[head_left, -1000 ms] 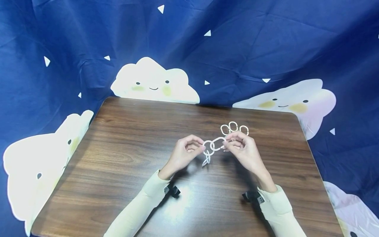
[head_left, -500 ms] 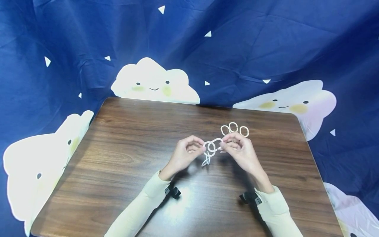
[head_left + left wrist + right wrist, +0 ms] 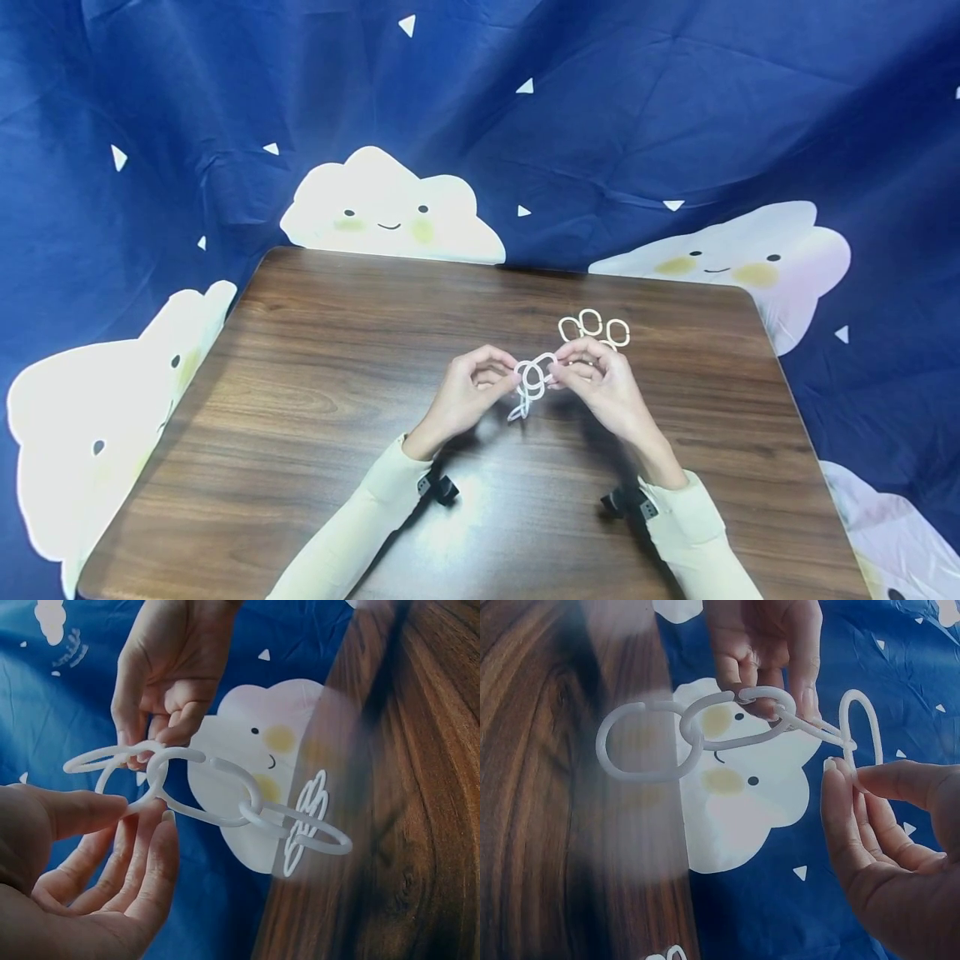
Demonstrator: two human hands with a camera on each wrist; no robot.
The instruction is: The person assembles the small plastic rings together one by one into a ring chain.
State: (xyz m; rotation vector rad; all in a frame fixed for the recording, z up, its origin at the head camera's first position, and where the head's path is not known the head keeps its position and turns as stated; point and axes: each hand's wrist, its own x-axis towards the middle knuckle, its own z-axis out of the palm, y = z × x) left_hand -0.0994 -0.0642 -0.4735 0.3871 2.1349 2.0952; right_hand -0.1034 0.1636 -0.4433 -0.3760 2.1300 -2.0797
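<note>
A short chain of white oval plastic links (image 3: 534,397) hangs between my two hands above the table. My left hand (image 3: 474,387) pinches one of the middle links between thumb and fingertips. Facing it, my right hand (image 3: 603,387) pinches the end link (image 3: 855,692) with thumb and fingers. In the head view the links near the fingertips overlap, and how they cross is hard to tell. At the other end a free link (image 3: 649,777) dangles below my left hand. Small split gaps show in some links in the wrist views.
Several loose white links (image 3: 591,312) lie on the wooden table (image 3: 337,333) just beyond my right hand, one partly hidden by it. A blue curtain (image 3: 600,142) with printed clouds hangs behind. Small black cameras (image 3: 447,492) sit at both wrists.
My right hand has moved left towards my left hand, bringing the end link closer over the link in the left hand. The left hand stays nearly still.
</note>
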